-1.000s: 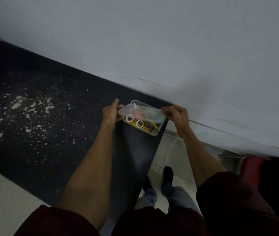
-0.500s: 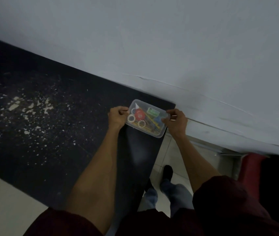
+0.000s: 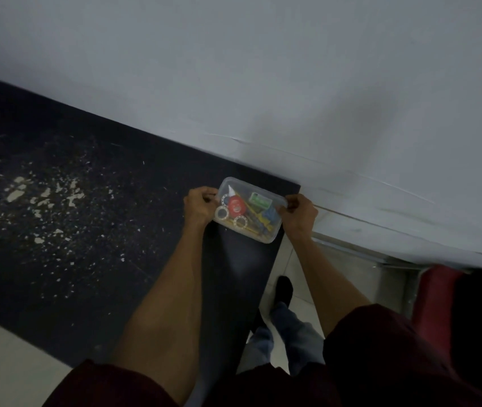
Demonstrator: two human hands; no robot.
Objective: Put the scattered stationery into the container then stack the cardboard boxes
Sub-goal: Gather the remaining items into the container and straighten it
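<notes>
At worktop's [image 3: 87, 230] far right corner, by wall [image 3: 263, 83]: clear container [image 3: 266, 234], stationery [image 3: 236, 205] inside. Left hand [image 3: 198, 207] grips its left end, right hand [image 3: 297, 214] its right. Green label [image 3: 260, 200] blurred, unreadable.

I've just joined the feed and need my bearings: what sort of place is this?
Likely a plain indoor workroom: a dark, flecked table against a pale wall, tiled floor below. Left hand and right hand grip a clear container of stationery.
</notes>
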